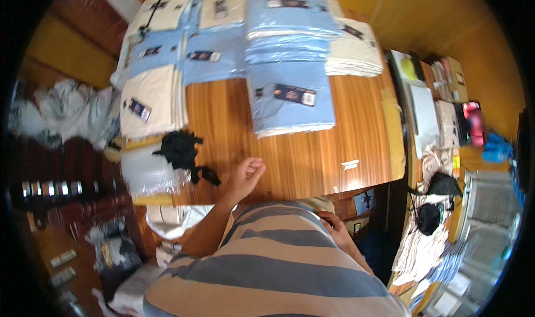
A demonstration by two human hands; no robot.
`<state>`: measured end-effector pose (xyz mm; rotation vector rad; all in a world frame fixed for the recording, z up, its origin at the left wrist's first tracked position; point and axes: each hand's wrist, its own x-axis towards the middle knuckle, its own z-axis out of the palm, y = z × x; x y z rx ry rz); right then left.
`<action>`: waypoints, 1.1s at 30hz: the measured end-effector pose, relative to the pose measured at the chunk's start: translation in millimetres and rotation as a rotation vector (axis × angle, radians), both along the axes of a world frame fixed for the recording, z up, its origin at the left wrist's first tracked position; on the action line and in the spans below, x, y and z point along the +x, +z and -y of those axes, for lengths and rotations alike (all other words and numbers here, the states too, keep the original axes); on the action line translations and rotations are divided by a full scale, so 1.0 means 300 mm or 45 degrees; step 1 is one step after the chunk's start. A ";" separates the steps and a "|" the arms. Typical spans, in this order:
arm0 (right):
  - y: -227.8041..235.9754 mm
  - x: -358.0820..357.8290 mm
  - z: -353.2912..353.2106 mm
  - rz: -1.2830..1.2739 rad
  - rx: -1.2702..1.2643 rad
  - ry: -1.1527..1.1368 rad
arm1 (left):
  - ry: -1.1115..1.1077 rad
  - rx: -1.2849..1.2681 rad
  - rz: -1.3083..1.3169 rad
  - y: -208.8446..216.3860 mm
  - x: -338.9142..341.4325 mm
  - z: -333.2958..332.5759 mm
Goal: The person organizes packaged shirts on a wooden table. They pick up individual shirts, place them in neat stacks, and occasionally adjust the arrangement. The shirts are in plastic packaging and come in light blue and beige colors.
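Note:
Over the near edge of the wooden table [217, 111], my left hand [248, 176] is loosely closed, with its fingers curled in and nothing visible in them. Just left of it lies a bundle of black fabric straps [181, 150]. Below the table edge, my right hand [335, 228] rests against my side by the striped shirt [301, 261]; its fingers are partly hidden. Ahead of my left hand sits a light blue folded cloth pack [292, 108] with a dark tag [295, 94], on top of a cream one.
More tagged blue and cream packs, such as a cream stack [153, 102], line the table's left and far sides. Clear plastic bags [147, 169] lie at the near left corner. A small white strip [350, 164] lies at right. A cluttered side shelf [421, 116] stands beyond.

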<state>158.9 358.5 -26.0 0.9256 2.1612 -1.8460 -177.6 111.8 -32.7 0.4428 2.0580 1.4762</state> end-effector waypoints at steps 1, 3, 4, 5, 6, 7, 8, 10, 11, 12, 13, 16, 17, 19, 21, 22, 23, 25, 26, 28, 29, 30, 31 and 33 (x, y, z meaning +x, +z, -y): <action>-0.005 0.034 0.017 0.125 0.106 -0.054 | -0.067 -0.067 -0.089 0.025 0.052 0.023; -0.042 0.078 0.034 0.341 0.341 -0.128 | -0.140 -0.159 -0.061 0.058 0.096 0.054; -0.164 0.163 0.015 0.247 0.251 -0.252 | -0.179 -0.196 -0.047 0.067 0.110 0.083; -0.301 0.259 -0.013 0.145 0.164 -0.364 | -0.351 -0.158 0.155 -0.030 0.145 0.139; -0.425 0.329 -0.067 0.049 0.076 -0.430 | -0.344 -0.098 0.188 -0.086 0.213 0.201; -0.467 0.329 -0.055 0.061 -0.039 -0.625 | -0.399 -0.041 0.196 -0.131 0.284 0.243; -0.460 0.306 -0.080 0.151 0.059 -0.568 | -0.451 0.018 0.197 -0.147 0.344 0.279; -0.448 0.265 -0.129 0.320 0.258 -0.473 | -0.214 0.083 0.256 -0.081 0.416 0.357; -0.473 0.239 -0.146 0.195 0.206 -0.533 | -0.095 0.115 0.289 -0.053 0.460 0.388; -0.452 0.199 -0.178 0.254 0.187 -0.437 | 0.114 0.085 0.418 -0.064 0.523 0.411; -0.423 0.167 -0.210 0.311 0.169 -0.354 | 0.311 0.057 0.544 -0.106 0.585 0.427; -0.355 0.085 -0.304 0.409 0.084 -0.089 | 0.509 -0.210 0.491 -0.325 0.737 0.481; -0.378 0.086 -0.354 0.450 0.044 -0.052 | 0.515 -0.325 0.408 -0.329 0.757 0.466; -0.410 0.081 -0.444 0.493 0.057 0.142 | 0.231 -0.514 0.921 -0.248 0.706 0.447; -0.534 0.133 -0.580 0.204 0.501 0.590 | 0.040 -0.635 1.041 -0.201 0.701 0.420; -0.542 0.134 -0.590 0.189 0.471 0.644 | 0.137 -0.529 0.698 -0.234 0.730 0.402; -0.538 0.128 -0.607 0.175 0.443 0.709 | 0.233 -0.420 0.361 -0.269 0.782 0.376; -0.533 0.108 -0.639 0.266 0.439 0.796 | 0.228 -0.447 -0.060 -0.297 0.847 0.311; -0.530 0.110 -0.662 0.334 0.459 0.820 | 0.136 -0.583 -0.138 -0.274 0.853 0.255; -0.528 0.122 -0.719 0.429 0.493 0.867 | 0.045 -0.895 -0.199 -0.258 0.863 0.160; -0.516 0.128 -0.732 0.457 0.503 0.884 | 0.047 -1.072 -0.184 -0.276 0.870 0.126; -0.502 0.124 -0.757 0.520 0.438 0.900 | 0.047 -1.250 -0.168 -0.290 0.882 0.095; -0.445 0.092 -0.764 0.585 0.371 0.926 | 0.119 -1.247 -0.093 -0.301 0.913 0.068; -0.432 0.114 -0.810 0.618 0.355 1.019 | 0.187 -1.234 -0.010 -0.324 0.965 0.021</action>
